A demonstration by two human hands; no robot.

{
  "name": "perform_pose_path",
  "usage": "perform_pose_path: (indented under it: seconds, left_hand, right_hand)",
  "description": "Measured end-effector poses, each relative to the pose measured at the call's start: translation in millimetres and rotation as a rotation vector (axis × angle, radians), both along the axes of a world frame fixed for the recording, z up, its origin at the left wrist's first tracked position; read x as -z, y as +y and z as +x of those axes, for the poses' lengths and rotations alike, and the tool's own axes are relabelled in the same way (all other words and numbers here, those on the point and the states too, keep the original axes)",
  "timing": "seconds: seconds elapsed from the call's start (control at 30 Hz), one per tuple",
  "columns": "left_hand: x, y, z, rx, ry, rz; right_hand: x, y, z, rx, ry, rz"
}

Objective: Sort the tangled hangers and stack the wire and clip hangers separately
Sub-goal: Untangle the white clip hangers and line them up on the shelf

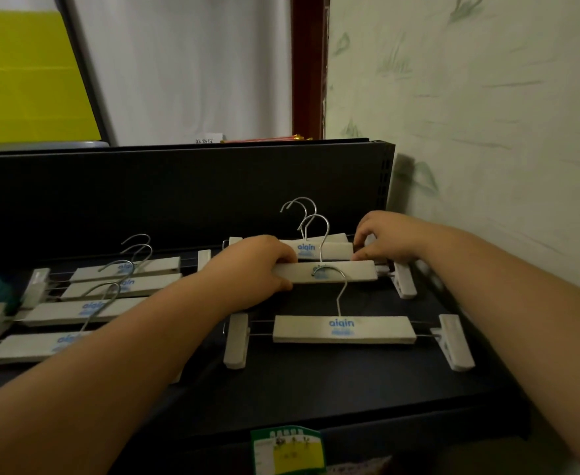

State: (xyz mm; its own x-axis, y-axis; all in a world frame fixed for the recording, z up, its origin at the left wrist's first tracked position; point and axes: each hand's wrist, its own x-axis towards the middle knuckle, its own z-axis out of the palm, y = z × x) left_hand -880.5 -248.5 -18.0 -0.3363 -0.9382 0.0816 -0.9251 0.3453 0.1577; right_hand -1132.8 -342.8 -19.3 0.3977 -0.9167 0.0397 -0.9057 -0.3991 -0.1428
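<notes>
White clip hangers with metal hooks and blue "aiqin" print lie on a black shelf. Several overlap in a row at the left. At the right, three overlap at the back and one clip hanger lies alone in front. My left hand grips the left end of the third hanger's bar. My right hand pinches the right end of the hanger just behind it. No wire hangers are in view.
A black back panel rises behind the shelf. A pale patterned wall closes off the right side. A green and yellow price tag hangs on the shelf's front edge. A yellow sheet stands at the far left.
</notes>
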Motion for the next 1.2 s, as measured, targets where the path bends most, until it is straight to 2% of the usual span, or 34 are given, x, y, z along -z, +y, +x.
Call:
perform_pose_path:
  seconds: [0.27, 0.43, 0.73, 0.83, 1.2]
  left_hand:
    - [-7.8, 1.5, 2.2, -0.031, 0.04, -0.129]
    - [-1.2, -8.5, 2.8, -0.055, 0.04, -0.096]
    - [-0.1, -21.3, 1.2, -0.048, -0.045, 0.047]
    - [0.3, -18.9, 1.2, -0.039, -0.076, 0.109]
    - [-2.3, -7.0, 4.8, -0.019, -0.05, 0.116]
  right_hand:
    - [-6.0, 0.2, -3.5, 0.052, 0.046, -0.067]
    - [-3.1, -4.9, -1.5, 0.044, 0.013, -0.119]
    - [-9.4, -11.8, 1.5, -0.098, 0.041, 0.11]
    - [-9.7, -10.5, 2.7, -0.102, 0.05, 0.107]
    - [-7.7, 0.7, 7.6, -0.011, 0.014, 0.036]
